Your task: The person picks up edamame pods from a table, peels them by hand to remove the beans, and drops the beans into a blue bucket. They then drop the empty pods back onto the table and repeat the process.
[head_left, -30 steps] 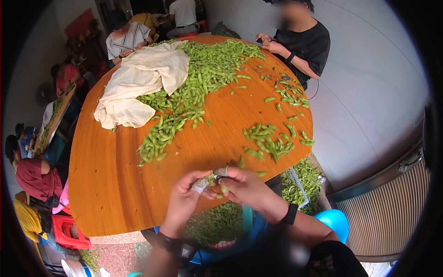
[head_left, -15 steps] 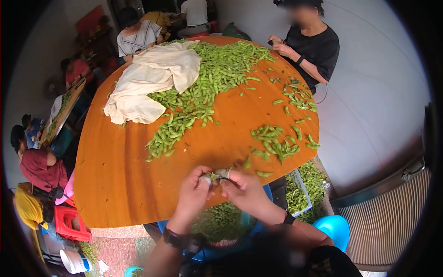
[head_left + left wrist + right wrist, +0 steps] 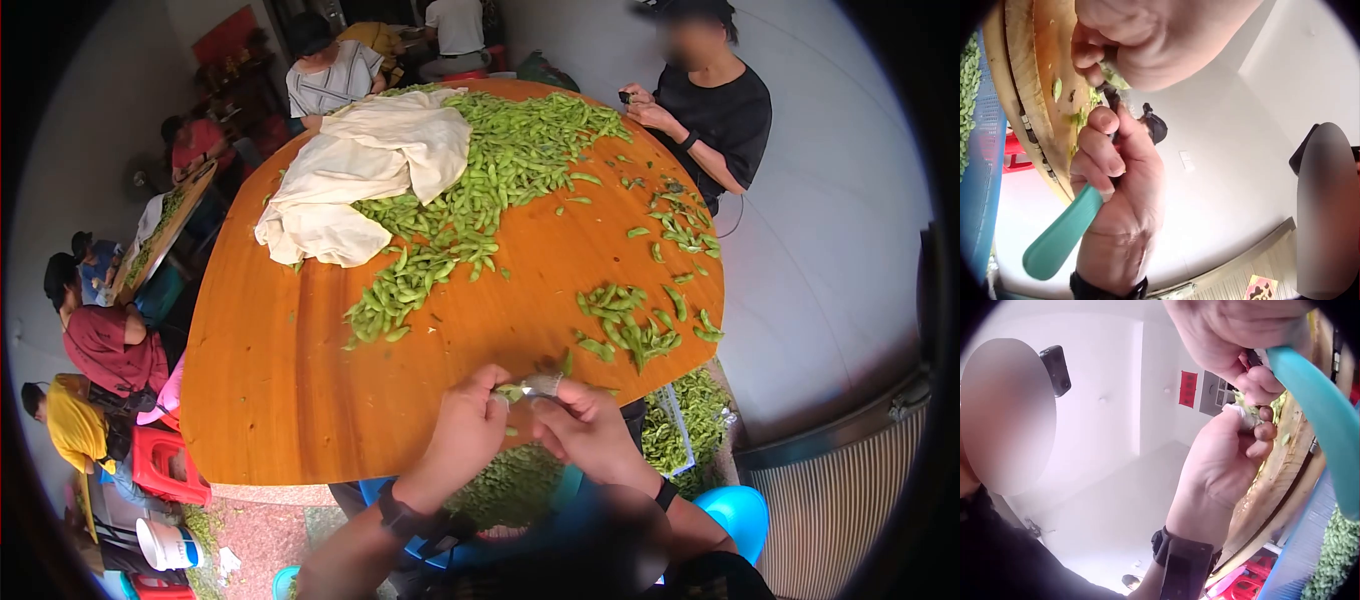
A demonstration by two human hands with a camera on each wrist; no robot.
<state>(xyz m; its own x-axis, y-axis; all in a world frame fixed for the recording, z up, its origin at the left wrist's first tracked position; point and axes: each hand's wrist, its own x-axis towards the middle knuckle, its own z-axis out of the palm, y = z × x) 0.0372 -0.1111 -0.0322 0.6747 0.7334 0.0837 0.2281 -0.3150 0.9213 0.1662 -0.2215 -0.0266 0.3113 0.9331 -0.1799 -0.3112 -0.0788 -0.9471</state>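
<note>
My left hand pinches a green bean pod between thumb and fingers; white tape wraps the thumb. Close against it, my right hand grips a tool with a curved teal handle. The tool's dark end lies right at the pod, its shape mostly hidden by fingers. A grey wrap covers a right-hand fingertip. Both hands meet over the near table edge, above a blue basin holding shelled green beans.
The wooden table carries a large heap of pods, partly under a cream cloth. A smaller cluster of pods lies nearer on the right. A person in black sits across. A crate of pods stands below, right.
The head view has turned left, so table and people sit further right in it. Both hands stay together at the pod; the left fingers have shifted to show more of the hand's back.
</note>
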